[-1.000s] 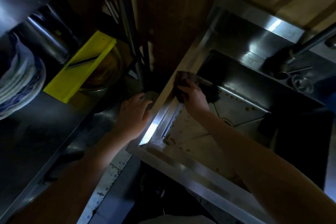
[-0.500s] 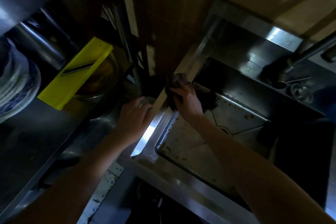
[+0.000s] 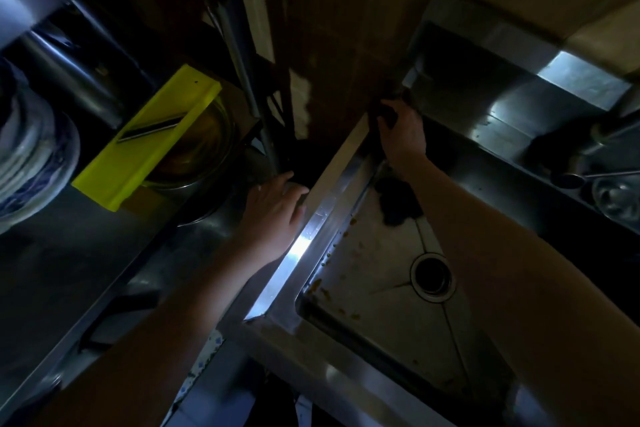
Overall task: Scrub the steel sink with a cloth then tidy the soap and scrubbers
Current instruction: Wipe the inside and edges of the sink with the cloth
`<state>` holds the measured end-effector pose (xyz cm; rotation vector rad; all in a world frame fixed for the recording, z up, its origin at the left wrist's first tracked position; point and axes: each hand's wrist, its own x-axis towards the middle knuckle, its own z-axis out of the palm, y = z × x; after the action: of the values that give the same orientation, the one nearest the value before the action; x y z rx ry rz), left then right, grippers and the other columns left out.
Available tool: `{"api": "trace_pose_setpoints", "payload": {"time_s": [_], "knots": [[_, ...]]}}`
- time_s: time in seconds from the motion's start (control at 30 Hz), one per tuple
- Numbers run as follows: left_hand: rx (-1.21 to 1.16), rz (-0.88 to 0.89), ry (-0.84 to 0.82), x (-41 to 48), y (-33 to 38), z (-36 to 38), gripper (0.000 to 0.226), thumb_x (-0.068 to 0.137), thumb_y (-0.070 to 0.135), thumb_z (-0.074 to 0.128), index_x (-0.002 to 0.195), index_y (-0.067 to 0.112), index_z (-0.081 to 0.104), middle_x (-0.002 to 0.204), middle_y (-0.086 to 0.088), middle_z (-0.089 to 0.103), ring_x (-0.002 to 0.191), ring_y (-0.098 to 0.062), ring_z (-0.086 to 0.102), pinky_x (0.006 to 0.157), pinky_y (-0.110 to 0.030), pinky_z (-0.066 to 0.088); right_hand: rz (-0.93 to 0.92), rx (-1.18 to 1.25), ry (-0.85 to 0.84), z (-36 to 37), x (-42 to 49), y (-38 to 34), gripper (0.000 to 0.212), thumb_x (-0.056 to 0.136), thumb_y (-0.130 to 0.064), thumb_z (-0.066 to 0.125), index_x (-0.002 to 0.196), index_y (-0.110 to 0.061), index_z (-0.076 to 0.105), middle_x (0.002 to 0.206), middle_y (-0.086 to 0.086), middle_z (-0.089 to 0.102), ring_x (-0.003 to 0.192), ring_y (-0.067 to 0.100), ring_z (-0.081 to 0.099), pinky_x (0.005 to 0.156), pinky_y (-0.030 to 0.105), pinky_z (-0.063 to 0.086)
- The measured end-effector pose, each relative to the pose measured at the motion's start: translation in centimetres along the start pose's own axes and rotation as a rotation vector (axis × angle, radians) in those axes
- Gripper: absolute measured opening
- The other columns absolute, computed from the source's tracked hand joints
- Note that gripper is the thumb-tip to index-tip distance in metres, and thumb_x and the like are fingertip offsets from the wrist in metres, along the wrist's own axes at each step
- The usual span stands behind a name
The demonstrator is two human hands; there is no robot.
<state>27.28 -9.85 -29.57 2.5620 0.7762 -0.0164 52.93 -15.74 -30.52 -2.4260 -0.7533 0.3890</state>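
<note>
Fingers (image 3: 394, 123) round cloth (image 3: 398, 208) at sink (image 3: 311, 236) rim

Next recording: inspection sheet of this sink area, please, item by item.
Surface: steel sink, brown food bits along its left wall.
Job's things: dark cloth at the sink's far left corner; soap not seen.
Clutter: yellow slicer across a bowl, stacked plates beside it.
Hands: right hand grips the cloth; left hand rests open beside the sink rim.
Cables: nothing seen.
Surroundings: dim light; tap at right.
</note>
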Motion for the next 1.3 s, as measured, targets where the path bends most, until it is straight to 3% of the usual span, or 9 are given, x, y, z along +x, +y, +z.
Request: {"api": "trace_pose_setpoints", "payload": {"time_s": [0.2,0.37,0.47,0.6,0.83,1.0,1.3], "knots": [[0.032,0.007,-0.042,1.9,0.7,0.1,0.032,0.093,0.028,0.048,0.122,0.019,0.055,0.134,-0.01,0.046,0.121,-0.028,0.045,0.1,-0.045,0.036,-0.106,-0.006,-0.018,0.7,-3.6,0.0,0.041,0.092,-0.017,0.052,0.133,-0.021,0.052,0.141,0.011,0.047,0.133,0.035,0.038,0.106,0.046,0.041],[-0.044,0.029,0.02,3.8,2.4,-0.1,0.033,0.092,0.027,0.047,0.119,0.013,0.058,0.134,-0.013,0.047,0.123,-0.03,0.045,0.101,-0.046,0.036,-0.203,-0.093,-0.026,2.4,-7.5,0.9,0.042,0.094,-0.027,0.05,0.136,-0.026,0.049,0.144,0.006,0.046,0.141,0.032,0.027,0.108,0.041,0.036],[-0.04,0.059,0.017,5.2,3.4,-0.1,0.032,0.092,0.023,0.051,0.121,0.01,0.058,0.134,-0.014,0.048,0.122,-0.032,0.047,0.099,-0.045,0.037,-0.184,-0.093,-0.011,2.4,-6.8,1.1,0.041,0.096,-0.03,0.047,0.137,-0.026,0.047,0.146,0.003,0.044,0.142,0.03,0.025,0.105,0.041,0.039],[-0.061,0.079,-0.01,7.1,4.8,-0.2,0.039,0.089,0.028,0.044,0.121,0.01,0.056,0.136,-0.014,0.045,0.125,-0.032,0.043,0.102,-0.046,0.035,-0.121,-0.088,0.018,1.6,-2.6,1.7,0.042,0.097,-0.027,0.043,0.139,-0.025,0.044,0.151,0.003,0.036,0.144,0.028,0.02,0.115,0.041,0.028],[-0.052,0.118,0.0,9.1,5.8,0.4,0.032,0.084,0.012,0.058,0.115,0.009,0.057,0.129,-0.017,0.049,0.117,-0.037,0.047,0.094,-0.049,0.041,0.023,-0.262,0.02,-1.2,4.2,3.8,0.046,0.095,-0.03,0.041,0.14,-0.024,0.04,0.155,0.006,0.025,0.146,0.03,0.009,0.117,0.048,0.02],[-0.055,0.148,-0.033,9.7,6.5,0.8,0.033,0.084,0.013,0.059,0.117,0.01,0.056,0.131,-0.014,0.048,0.117,-0.034,0.047,0.096,-0.049,0.04,0.045,-0.397,0.031,-2.4,3.3,6.2,0.051,0.092,-0.026,0.049,0.142,-0.021,0.037,0.156,0.008,0.023,0.146,0.031,0.007,0.117,0.047,0.017],[-0.096,0.201,-0.041,10.0,7.9,1.2,0.031,0.086,0.012,0.057,0.117,0.01,0.057,0.133,-0.014,0.046,0.121,-0.033,0.046,0.099,-0.049,0.037,0.078,-0.574,0.11,-5.8,0.8,11.0,0.047,0.093,-0.017,0.042,0.139,-0.011,0.041,0.157,0.015,0.016,0.147,0.029,0.007,0.118,0.044,0.01]]}}
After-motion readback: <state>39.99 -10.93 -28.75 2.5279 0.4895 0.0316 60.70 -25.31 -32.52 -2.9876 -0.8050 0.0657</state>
